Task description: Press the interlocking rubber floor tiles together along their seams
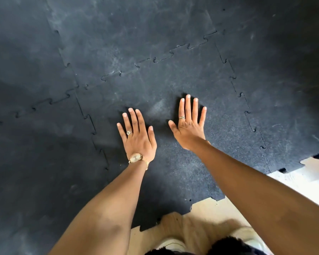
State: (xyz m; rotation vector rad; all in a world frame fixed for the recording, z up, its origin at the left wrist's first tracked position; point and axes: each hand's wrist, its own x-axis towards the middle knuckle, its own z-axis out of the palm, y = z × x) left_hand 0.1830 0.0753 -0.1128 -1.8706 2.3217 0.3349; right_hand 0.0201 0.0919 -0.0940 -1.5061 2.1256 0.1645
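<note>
Black interlocking rubber floor tiles cover most of the floor. The nearest tile point(175, 173) lies under both hands. My left hand point(137, 137) rests flat on it, palm down, fingers spread, with a ring and a gold watch at the wrist. My right hand point(189, 124) lies flat a little further out, fingers spread, a ring on one finger. Both hands hold nothing. A toothed seam point(92, 124) runs down the tile's left side, another seam point(250, 118) down its right side, and a far seam point(155, 59) crosses beyond the fingertips.
Bare pale wooden floor point(206, 210) shows at the tile's toothed near edge and at the right point(313, 173). My knees in beige trousers point(188, 230) are at the bottom. More joined tiles point(35, 153) spread to the left and far side.
</note>
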